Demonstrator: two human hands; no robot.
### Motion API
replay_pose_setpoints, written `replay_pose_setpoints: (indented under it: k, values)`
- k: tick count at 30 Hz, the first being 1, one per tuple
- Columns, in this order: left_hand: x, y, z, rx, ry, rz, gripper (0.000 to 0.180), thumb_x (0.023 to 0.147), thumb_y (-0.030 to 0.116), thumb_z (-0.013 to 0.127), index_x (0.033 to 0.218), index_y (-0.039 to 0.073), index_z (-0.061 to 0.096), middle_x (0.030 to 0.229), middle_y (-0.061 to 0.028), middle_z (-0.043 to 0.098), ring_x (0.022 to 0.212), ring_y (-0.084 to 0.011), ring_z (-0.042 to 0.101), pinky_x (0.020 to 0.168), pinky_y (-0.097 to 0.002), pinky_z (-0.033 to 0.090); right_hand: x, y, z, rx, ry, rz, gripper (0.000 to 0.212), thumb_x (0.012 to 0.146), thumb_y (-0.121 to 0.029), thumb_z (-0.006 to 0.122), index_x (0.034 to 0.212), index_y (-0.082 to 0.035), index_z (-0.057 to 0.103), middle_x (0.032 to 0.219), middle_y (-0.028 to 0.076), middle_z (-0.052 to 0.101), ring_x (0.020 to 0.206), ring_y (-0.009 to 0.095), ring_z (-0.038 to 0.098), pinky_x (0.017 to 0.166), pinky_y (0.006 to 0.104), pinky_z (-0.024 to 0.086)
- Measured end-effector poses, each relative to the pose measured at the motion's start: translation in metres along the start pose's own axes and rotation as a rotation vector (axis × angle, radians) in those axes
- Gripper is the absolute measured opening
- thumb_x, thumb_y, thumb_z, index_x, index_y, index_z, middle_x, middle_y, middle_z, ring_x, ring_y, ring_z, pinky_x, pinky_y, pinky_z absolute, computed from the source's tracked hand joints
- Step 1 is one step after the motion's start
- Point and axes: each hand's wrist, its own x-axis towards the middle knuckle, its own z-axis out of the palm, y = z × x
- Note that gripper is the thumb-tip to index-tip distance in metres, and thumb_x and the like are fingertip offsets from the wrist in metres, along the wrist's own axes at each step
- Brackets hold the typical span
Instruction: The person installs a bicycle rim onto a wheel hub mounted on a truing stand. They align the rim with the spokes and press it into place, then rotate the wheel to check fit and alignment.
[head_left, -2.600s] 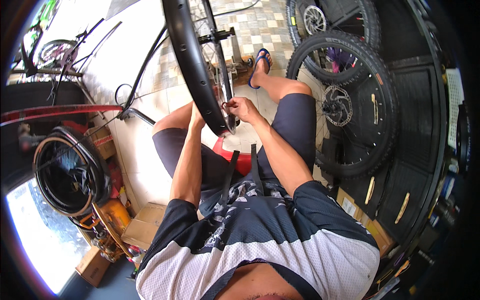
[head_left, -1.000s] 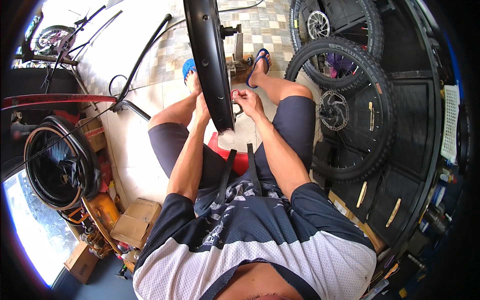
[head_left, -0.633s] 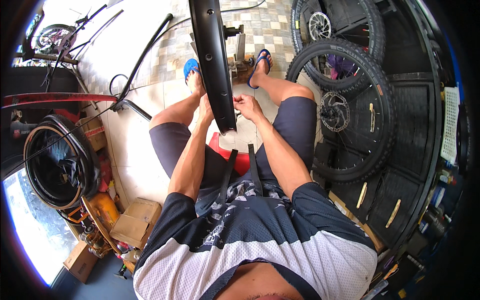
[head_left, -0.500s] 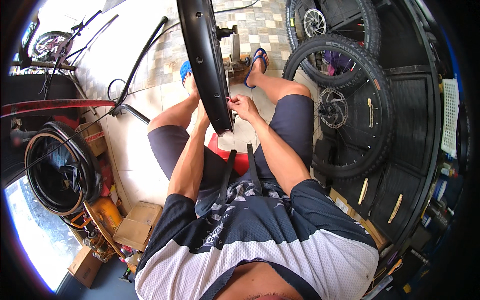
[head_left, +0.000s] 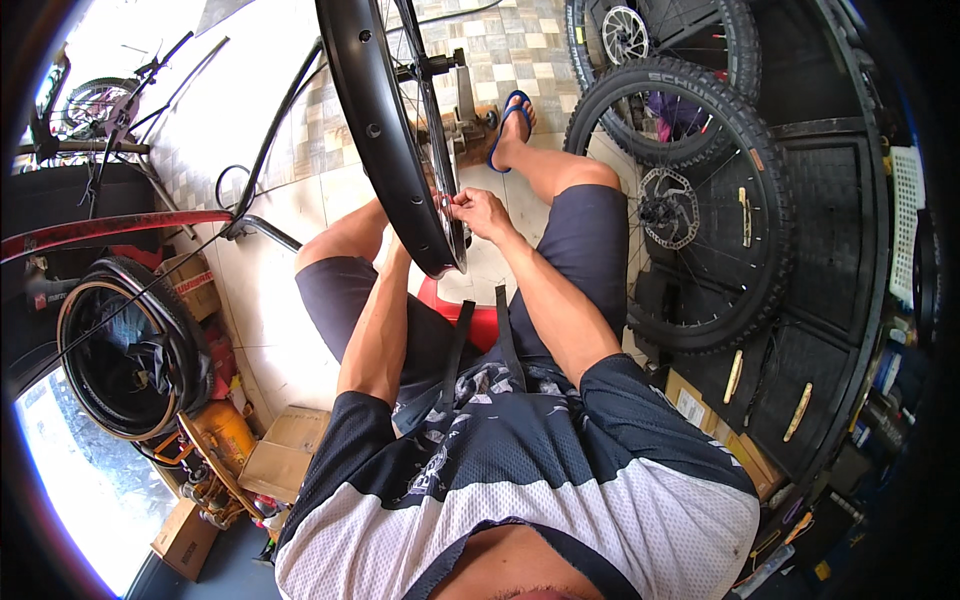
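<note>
Two hands at a black bicycle rim (head_left: pixel 385 140) upright between the knees, right hand (head_left: pixel 480 210) pinching a spoke nipple, left hand's grip hidden behind the rim, red stool (head_left: pixel 470 310) beneath, knobby wheels (head_left: pixel 700 200) crowding the right, open tiled floor (head_left: pixel 300 200) left.

head cam | 1 view | looks steeply down | close over lap

This is a bicycle repair workshop with a tiled floor (head_left: pixel 300 210). Knobby-tyred wheels with disc rotors (head_left: pixel 690 200) lean against dark rubber mats (head_left: pixel 840 230) on one side, a spare tyre (head_left: pixel 125 345) and cardboard boxes (head_left: pixel 285 455) crowd the other, and a whole bicycle (head_left: pixel 100 105) stands at the back.
</note>
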Motion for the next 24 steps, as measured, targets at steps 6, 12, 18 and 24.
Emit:
replay_pose_setpoints:
  k: [6, 12, 18, 24]
  values:
    - [-0.005, 0.024, 0.0, 0.132, -0.09, -0.096, 0.044, 0.092, 0.043, 0.077, 0.1, 0.001, 0.067, 0.076, -0.0024, 0.067, 0.062, -0.0097, 0.062, 0.052, -0.0259, 0.049, 0.008, 0.014, 0.002, -0.021, -0.076, -0.078, 0.014, 0.092, -0.011, 0.073, 0.099, 0.001, 0.07, 0.089, 0.006, 0.076, 0.084, 0.011, 0.071, 0.075, 0.0257, 0.055]
    - [-0.006, 0.037, 0.012, 0.474, 0.078, -0.099, 0.052, 0.09, 0.05, 0.076, 0.086, -0.002, 0.07, 0.06, -0.008, 0.065, 0.055, -0.0169, 0.065, 0.051, -0.0335, 0.048, 0.01, 0.022, 0.01, 0.162, -0.113, -0.069, 0.032, 0.084, -0.017, 0.077, 0.112, -0.004, 0.069, 0.092, 0.01, 0.077, 0.087, 0.021, 0.073, 0.079, 0.0335, 0.056]
    - [0.009, 0.038, 0.019, 0.782, 0.132, -0.235, 0.053, 0.092, 0.049, 0.07, 0.074, -0.001, 0.072, 0.061, -0.0156, 0.068, 0.06, -0.026, 0.071, 0.056, -0.0409, 0.053, -0.003, 0.002, 0.0, 0.142, -0.052, -0.177, 0.053, 0.08, -0.017, 0.081, 0.127, -0.006, 0.059, 0.089, 0.008, 0.074, 0.083, 0.02, 0.071, 0.078, 0.0336, 0.055]
    - [-0.003, 0.062, 0.016, 0.805, 0.08, -0.192, 0.057, 0.091, 0.054, 0.071, 0.082, -0.002, 0.073, 0.062, -0.015, 0.069, 0.064, -0.027, 0.072, 0.059, -0.0408, 0.053, -0.005, -0.007, 0.0, 0.059, -0.085, -0.143, 0.046, 0.083, -0.002, 0.068, 0.128, -0.005, 0.057, 0.09, 0.004, 0.072, 0.084, 0.013, 0.068, 0.078, 0.029, 0.053]
